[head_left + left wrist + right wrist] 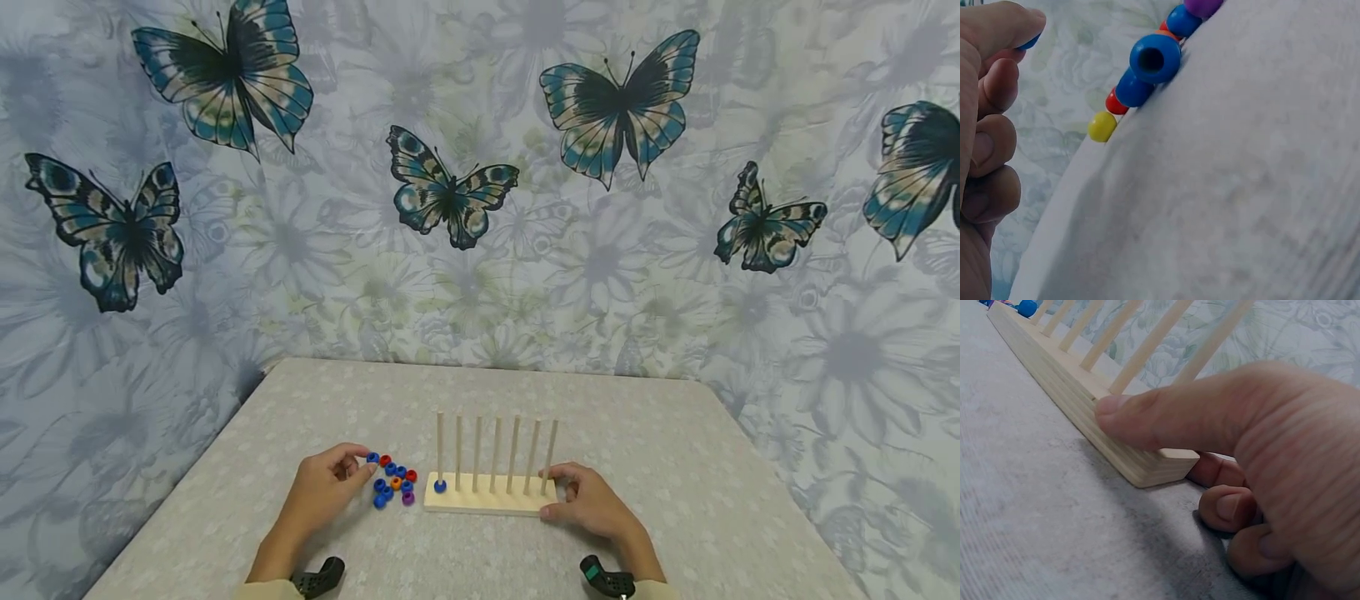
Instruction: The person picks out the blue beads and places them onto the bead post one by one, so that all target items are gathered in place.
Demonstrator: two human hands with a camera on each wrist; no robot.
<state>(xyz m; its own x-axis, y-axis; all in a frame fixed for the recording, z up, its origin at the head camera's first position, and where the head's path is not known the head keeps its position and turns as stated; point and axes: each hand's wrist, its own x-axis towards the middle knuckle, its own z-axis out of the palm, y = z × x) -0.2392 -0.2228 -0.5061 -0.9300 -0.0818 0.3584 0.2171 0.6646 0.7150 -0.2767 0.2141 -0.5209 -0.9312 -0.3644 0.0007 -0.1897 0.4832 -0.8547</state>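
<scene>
A wooden peg board [491, 502] lies on the table, with several upright pegs in a row. One blue bead [440, 487] sits at the foot of its leftmost peg. My right hand [596, 502] grips the board's right end, thumb on the front edge and other fingers behind, as the right wrist view shows of the base [1116, 447]. Left of the board, my left hand [326, 487] pinches a blue bead [1030, 42] between thumb and index finger; most of that bead is hidden. Loose blue, red, orange and purple beads [408, 499] lie between the left hand and the board.
A pale patterned cloth covers the table [495, 558]. In the left wrist view a yellow bead [1102, 127] shows at the end of the bead group. Behind the table hangs a floral backdrop with butterflies [453, 196]. A dark band [321, 577] is on each wrist.
</scene>
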